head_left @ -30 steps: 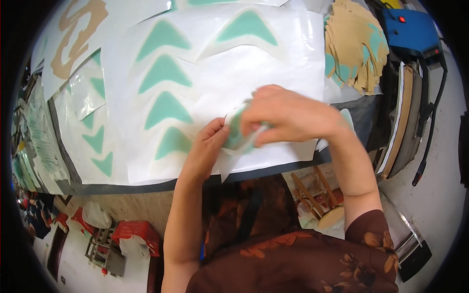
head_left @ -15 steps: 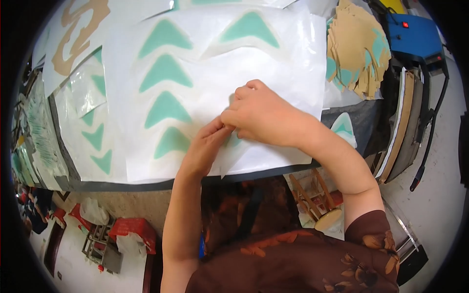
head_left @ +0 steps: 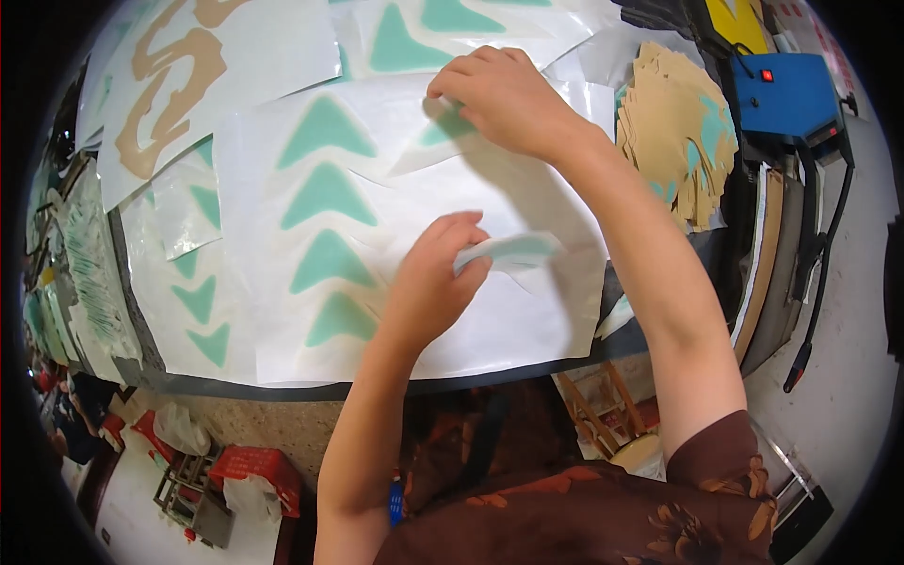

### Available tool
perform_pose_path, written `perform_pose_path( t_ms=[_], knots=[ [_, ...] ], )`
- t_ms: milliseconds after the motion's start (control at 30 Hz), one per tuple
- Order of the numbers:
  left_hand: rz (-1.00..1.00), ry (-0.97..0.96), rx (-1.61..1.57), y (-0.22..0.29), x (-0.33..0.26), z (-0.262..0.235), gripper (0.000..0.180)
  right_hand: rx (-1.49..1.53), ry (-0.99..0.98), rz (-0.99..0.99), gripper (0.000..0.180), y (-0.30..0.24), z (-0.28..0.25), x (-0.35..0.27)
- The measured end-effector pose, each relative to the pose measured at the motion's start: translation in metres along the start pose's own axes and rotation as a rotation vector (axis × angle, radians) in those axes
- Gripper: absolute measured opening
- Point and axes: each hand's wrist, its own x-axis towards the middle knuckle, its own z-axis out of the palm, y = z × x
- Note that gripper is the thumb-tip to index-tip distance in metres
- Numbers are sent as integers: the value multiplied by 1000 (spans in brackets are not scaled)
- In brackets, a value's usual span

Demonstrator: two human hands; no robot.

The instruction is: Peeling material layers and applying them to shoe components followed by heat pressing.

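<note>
Overhead view of a desk (head_left: 527, 369) covered with overlapping white sheets. The left hand (head_left: 435, 282), fingers curled together, pinches a small crumpled strip of white and mint-green film (head_left: 508, 250) between thumb and fingertips; the strip sticks out to the right of the hand, over the large white sheet (head_left: 527, 207) near the front edge of the desk. The right hand (head_left: 504, 96) lies farther back, palm down with fingers bent and close together, its fingertips pressed on a lifted flap of translucent film (head_left: 443, 141) that covers a mint-green shape; whether it grips the flap or only presses on it cannot be told.

On the large white sheet, left of both hands, a column of four mint-green triangles (head_left: 325, 247) runs from back to front. Farther left, a smaller sheet with green arrowheads (head_left: 202, 301) lies toward the front left corner. At the back left edge rests a white sheet with a tan curved figure (head_left: 174, 80). At the right edge of the desk sits a stack of tan cut-outs with green patches (head_left: 678, 132), and just beyond it a blue machine with a red switch (head_left: 786, 89). Below the front edge, on the floor, stands a red crate (head_left: 254, 466).
</note>
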Motion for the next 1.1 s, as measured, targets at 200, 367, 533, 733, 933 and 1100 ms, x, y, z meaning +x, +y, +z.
perform_pose_path(
  t_ms=[200,367,533,733,933,1100],
  knots=[
    [-123,28,-66,-15,17,7,12,-78,-285,-115,27,-13,2,25],
    [-145,38,-69,-14,19,9,12,-54,-421,-178,22,-18,-9,39],
    [-119,46,-34,-21,18,10,13,379,-607,35,17,-6,-36,41],
    [-90,96,9,-7,22,15,16,797,-83,181,23,64,-148,-30],
    [-672,-92,-514,24,30,-23,29,634,-652,-248,11,-47,-132,-51],
    [-582,-248,-715,47,24,-27,34,270,-603,-203,20,-68,-105,-58]
  ],
)
